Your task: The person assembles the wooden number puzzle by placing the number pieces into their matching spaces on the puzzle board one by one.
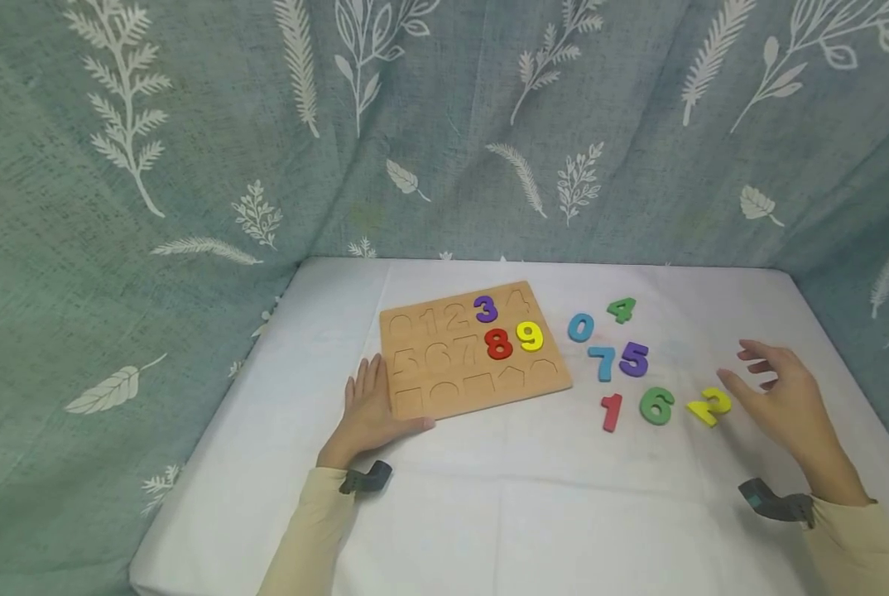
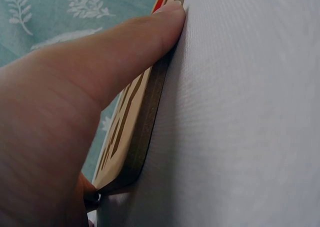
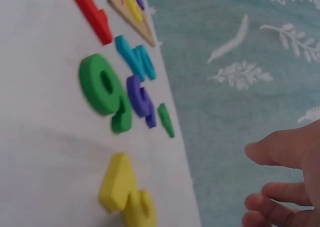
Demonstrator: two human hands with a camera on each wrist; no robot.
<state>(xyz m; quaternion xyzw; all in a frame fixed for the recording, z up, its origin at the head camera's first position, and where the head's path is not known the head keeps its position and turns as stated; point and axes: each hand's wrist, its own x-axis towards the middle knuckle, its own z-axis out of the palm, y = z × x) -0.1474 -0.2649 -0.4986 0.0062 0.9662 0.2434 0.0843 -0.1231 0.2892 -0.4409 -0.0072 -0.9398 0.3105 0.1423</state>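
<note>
A wooden number board [image 1: 444, 397] lies at the table's middle, with a purple 3 [image 1: 485, 309], a red 8 [image 1: 498, 343] and a yellow 9 [image 1: 530, 336] on it. My left hand [image 1: 373, 414] rests at the board's lower left corner, fingers along the left side, thumb on the front edge. In the left wrist view the thumb [image 2: 145, 37] touches the board's edge [image 2: 142, 122]. My right hand [image 1: 783, 401] hovers above the table just right of a yellow 2 [image 1: 708, 406], fingers loosely bent and holding nothing. A green 6 [image 1: 656, 406] lies left of the 2.
Right of the board lie a blue 0 [image 1: 581, 327], a green 4 [image 1: 622, 310], a blue 7 [image 1: 602, 363], a purple 5 [image 1: 634, 359] and a red 1 [image 1: 612, 412]. A white cloth [image 1: 444, 521] covers the table. Behind hangs a green leaf-patterned curtain [image 1: 459, 199].
</note>
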